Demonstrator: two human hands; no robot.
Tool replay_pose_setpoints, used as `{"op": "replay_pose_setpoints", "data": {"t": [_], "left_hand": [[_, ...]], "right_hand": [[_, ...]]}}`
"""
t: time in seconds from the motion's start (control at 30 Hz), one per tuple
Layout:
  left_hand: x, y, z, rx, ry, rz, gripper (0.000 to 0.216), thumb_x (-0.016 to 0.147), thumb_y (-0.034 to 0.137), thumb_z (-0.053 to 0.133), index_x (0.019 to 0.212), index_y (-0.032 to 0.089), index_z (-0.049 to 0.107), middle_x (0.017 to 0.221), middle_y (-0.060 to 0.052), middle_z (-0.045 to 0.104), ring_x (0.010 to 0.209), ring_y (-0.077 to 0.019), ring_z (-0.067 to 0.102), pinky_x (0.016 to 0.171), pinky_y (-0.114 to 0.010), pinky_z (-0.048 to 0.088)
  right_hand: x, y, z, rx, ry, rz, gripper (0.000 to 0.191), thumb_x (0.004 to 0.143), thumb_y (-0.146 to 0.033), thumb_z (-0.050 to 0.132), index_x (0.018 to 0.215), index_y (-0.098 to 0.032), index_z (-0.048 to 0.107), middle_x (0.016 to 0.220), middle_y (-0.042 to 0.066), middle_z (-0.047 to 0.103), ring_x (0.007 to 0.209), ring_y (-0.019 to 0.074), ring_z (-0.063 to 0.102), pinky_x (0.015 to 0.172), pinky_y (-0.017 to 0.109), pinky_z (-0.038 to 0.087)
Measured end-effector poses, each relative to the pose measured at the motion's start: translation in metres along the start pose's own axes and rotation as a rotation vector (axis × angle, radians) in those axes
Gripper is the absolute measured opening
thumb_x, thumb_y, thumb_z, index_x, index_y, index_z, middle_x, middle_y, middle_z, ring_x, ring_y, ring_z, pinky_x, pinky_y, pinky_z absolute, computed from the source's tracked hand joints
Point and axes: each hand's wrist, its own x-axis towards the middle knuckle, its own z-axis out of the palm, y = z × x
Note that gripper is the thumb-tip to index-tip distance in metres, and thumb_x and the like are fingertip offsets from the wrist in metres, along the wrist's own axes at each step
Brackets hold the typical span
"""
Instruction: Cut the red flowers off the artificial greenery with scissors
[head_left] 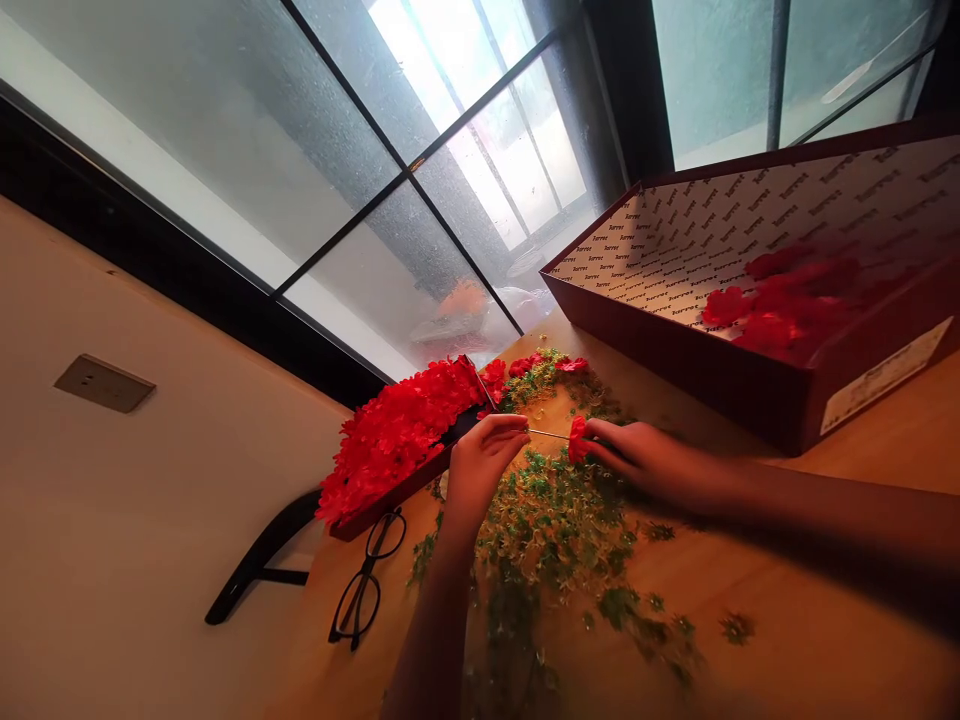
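My left hand [481, 468] pinches one end of a thin metal wire [547, 433]. My right hand [645, 458] grips a red fabric flower [577, 440] at the wire's other end. Below the hands, loose green and yellow artificial sprigs [555, 530] lie scattered on the wooden table [825, 600]. Just beyond my left hand, a heap of red flower heads [397, 430] fills a long, narrow dark red tray [397, 490]. A few more red blooms [529, 365] lie among the sprigs.
A large burgundy box [675, 385] with a printed white lining holds red flowers [787, 305] at the right. Black eyeglasses [364, 580] lie near the table edge. A wall with a socket plate [105, 383] and a window [405, 180] border the table.
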Motion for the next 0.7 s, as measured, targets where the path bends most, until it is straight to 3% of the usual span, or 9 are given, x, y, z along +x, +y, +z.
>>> {"op": "replay_pose_setpoints", "data": {"t": [0.1,0.17,0.27,0.43,0.53,0.7], "left_hand": [[-0.005,0.004,0.007,0.3,0.022,0.154,0.017,0.069,0.027,0.055,0.084,0.021,0.06,0.089,-0.003,0.063,0.088,-0.0173,0.055,0.084,-0.034,0.039],[-0.009,0.009,0.015,0.473,-0.001,0.297,0.017,0.071,0.025,0.053,0.086,0.024,0.06,0.089,-0.001,0.063,0.096,-0.0176,0.051,0.094,-0.037,0.029],[-0.014,0.015,0.02,0.557,-0.096,0.404,0.022,0.073,0.023,0.051,0.093,0.027,0.058,0.094,0.002,0.063,0.104,-0.0167,0.045,0.1,-0.04,0.014],[-0.012,0.019,0.005,0.377,-0.093,0.205,0.028,0.075,0.032,0.047,0.101,0.026,0.054,0.107,-0.001,0.057,0.1,-0.0173,0.049,0.089,-0.033,0.033],[-0.011,0.018,-0.001,0.298,-0.13,0.132,0.023,0.074,0.034,0.047,0.09,0.023,0.059,0.095,-0.001,0.062,0.09,-0.0165,0.054,0.08,-0.028,0.039],[-0.011,0.014,0.009,0.199,-0.221,0.07,0.019,0.069,0.034,0.053,0.076,0.019,0.062,0.078,-0.002,0.064,0.076,-0.0157,0.058,0.073,-0.027,0.043]], "right_hand": [[-0.001,-0.001,-0.001,0.006,-0.015,-0.001,0.029,0.085,-0.035,0.028,0.098,-0.019,0.048,0.087,0.006,0.06,0.075,0.0167,0.055,0.068,0.026,0.039],[-0.001,-0.002,-0.002,0.012,-0.035,-0.013,0.028,0.084,-0.034,0.029,0.099,-0.019,0.048,0.086,0.007,0.061,0.073,0.0165,0.055,0.067,0.026,0.039],[-0.002,-0.003,-0.003,0.019,-0.051,-0.018,0.029,0.084,-0.033,0.03,0.101,-0.018,0.048,0.084,0.007,0.061,0.072,0.0167,0.056,0.066,0.026,0.04],[-0.003,-0.004,-0.002,-0.004,0.006,-0.038,0.029,0.084,-0.034,0.03,0.1,-0.018,0.048,0.094,0.008,0.059,0.085,0.019,0.054,0.074,0.028,0.039],[-0.003,-0.006,-0.003,0.007,-0.015,-0.071,0.029,0.084,-0.034,0.031,0.1,-0.018,0.048,0.09,0.008,0.059,0.082,0.0181,0.054,0.073,0.027,0.039],[-0.004,-0.009,-0.007,0.034,-0.069,-0.116,0.027,0.083,-0.032,0.032,0.096,-0.017,0.05,0.083,0.006,0.059,0.075,0.0163,0.055,0.068,0.025,0.04]]}}
